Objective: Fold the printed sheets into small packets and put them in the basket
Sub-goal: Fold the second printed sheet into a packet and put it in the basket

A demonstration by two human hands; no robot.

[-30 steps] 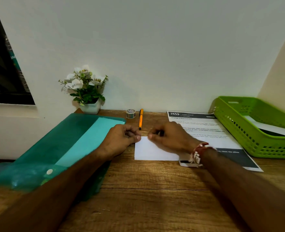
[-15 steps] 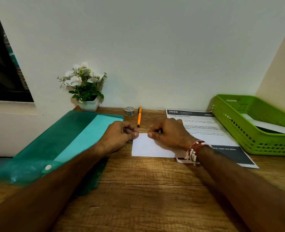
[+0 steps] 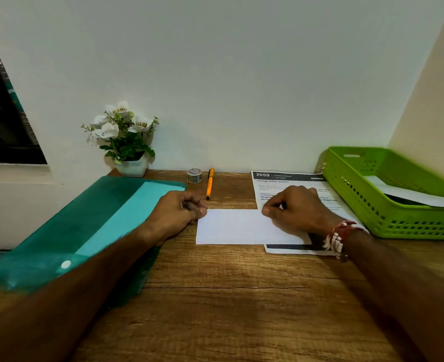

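Note:
A folded white sheet (image 3: 236, 227) lies flat on the wooden desk, blank side up. My left hand (image 3: 175, 211) presses its far left corner with the thumb, fingers curled. My right hand (image 3: 295, 209) pinches and presses the far edge near the right side. Under the folded sheet's right end lies a flat printed sheet (image 3: 288, 180) with a dark header reading 2659. The green basket (image 3: 388, 218) stands at the right against the wall, with a white folded paper (image 3: 411, 193) inside it.
A teal plastic folder (image 3: 90, 220) lies at the left under my left forearm. At the back stand a small white flower pot (image 3: 131, 147), a tape roll (image 3: 194, 175) and an orange pen (image 3: 210, 182). The wall is close behind.
My hands have slid apart along the far edge of the folded sheet, the left towards the left corner, the right to the right. The sheet stays flat.

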